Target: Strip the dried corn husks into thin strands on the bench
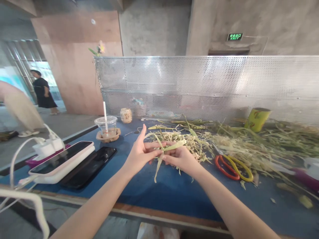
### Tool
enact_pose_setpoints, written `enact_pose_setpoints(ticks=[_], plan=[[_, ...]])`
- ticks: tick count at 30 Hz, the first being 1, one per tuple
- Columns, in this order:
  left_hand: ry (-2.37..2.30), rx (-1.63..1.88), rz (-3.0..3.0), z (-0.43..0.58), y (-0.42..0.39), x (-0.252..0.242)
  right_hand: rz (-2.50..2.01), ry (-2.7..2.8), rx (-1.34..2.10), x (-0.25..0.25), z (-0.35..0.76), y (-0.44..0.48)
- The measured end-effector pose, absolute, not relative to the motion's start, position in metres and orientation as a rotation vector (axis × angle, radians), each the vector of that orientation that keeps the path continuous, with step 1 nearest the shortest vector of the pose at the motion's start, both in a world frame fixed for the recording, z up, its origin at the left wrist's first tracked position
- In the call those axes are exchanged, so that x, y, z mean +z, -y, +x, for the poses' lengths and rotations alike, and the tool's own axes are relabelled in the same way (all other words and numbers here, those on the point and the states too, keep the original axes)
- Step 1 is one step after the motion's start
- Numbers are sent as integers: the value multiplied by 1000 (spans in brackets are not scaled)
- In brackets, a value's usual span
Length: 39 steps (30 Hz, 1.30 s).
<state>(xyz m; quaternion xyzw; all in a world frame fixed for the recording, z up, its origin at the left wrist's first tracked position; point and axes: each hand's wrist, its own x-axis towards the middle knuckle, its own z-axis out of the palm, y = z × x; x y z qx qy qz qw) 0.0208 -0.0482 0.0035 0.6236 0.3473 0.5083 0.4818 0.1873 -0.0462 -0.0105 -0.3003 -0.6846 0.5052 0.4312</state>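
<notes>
Both hands meet above the blue table [179, 202], near its middle. My left hand [143, 152] pinches pale green leaf strips [175, 145] between thumb and fingers, its index finger side raised. From the right, my right hand [178, 157] grips the same strips with its thumb and fingertips. The strips cross between the two hands, one end pointing right and another hanging down toward the table. Behind and beneath the hands lies a pile of dried plant pieces [199, 146].
Red-and-yellow-handled scissors [234, 169] lie at right, beside loose fibres [251, 152]. A green-yellow can [258, 119] stands behind. At left are a lidded cup [106, 124], a black phone [89, 167], a white-cased phone [62, 159] and cables. A perforated metal screen [199, 86] borders the back.
</notes>
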Motion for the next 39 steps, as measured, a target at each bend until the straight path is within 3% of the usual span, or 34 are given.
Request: enact_pose_setpoints(ticks=[15, 26, 39], plan=[[-1106, 1337, 1897, 28, 53, -9, -1043, 1692, 863, -14, 186, 42], [-999, 1211, 1721, 23, 56, 0, -1000, 1553, 1202, -10, 189, 43], [-841, 1381, 1394, 25, 50, -2, -975, 1566, 1271, -20, 178, 47]])
